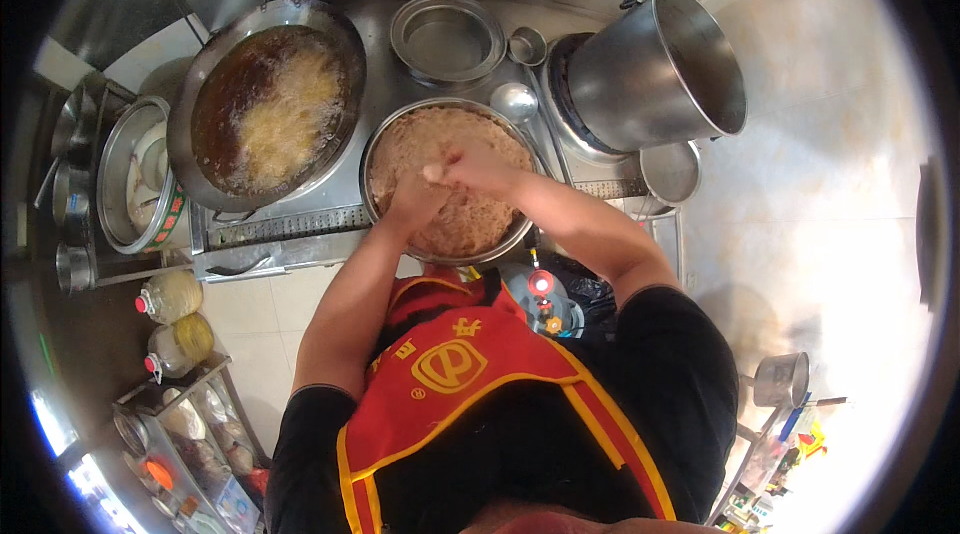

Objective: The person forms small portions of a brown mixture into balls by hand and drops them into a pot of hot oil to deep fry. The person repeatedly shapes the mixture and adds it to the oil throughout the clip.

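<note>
A round metal basin [373, 230] in front of me holds a broad mass of pale brown, minced-meat-like mixture [465, 230]. Over its middle, my left hand [417, 196] and my right hand [476, 168] come together, close to the mixture's surface. My left fingers look curled, and my right fingers lie beside the left thumb. Blur and overlap hide whatever may be between the fingers. To the left, a large two-handled wok [180, 136] contains dark oil [225, 98] with pale, foaming bubbles [289, 113] over its right part.
Behind the basin sit a metal pot [448, 38], a small ladle [527, 46] and a rounded metal ladle [514, 102]. A tall stockpot [622, 83] leans on the right burner. Below the basin is a gas cylinder with a regulator [540, 282]. Oil jugs [174, 297] stand at left.
</note>
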### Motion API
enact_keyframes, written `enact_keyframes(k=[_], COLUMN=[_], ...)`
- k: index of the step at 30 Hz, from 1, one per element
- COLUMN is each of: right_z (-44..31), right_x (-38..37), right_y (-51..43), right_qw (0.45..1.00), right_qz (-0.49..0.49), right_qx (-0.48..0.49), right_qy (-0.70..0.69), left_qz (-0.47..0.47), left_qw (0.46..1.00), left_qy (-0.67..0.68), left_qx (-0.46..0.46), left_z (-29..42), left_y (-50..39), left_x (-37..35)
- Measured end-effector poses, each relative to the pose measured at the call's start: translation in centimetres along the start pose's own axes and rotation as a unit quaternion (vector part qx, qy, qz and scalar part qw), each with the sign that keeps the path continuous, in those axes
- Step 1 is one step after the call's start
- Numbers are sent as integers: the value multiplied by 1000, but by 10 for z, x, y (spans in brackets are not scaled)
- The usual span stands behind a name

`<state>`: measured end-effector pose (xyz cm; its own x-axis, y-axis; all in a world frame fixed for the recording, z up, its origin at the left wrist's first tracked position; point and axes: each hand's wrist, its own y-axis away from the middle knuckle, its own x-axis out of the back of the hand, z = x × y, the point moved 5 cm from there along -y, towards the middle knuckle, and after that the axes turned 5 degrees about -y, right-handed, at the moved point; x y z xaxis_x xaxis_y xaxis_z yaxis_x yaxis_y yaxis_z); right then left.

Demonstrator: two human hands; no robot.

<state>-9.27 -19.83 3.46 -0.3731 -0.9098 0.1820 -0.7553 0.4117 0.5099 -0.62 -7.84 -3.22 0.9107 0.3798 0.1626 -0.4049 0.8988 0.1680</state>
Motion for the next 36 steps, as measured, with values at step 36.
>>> enact_keyframes(k=[36], right_z=[-172], right_x=[-171], right_y=[-286], right_qw=[908], right_qz=[32], right_qx=[257], right_qy=[331], left_qz=[-170], left_qw=[918], left_qy=[-314], left_qx=[-171], left_z=[-28], left_y=[-11], left_x=[-13])
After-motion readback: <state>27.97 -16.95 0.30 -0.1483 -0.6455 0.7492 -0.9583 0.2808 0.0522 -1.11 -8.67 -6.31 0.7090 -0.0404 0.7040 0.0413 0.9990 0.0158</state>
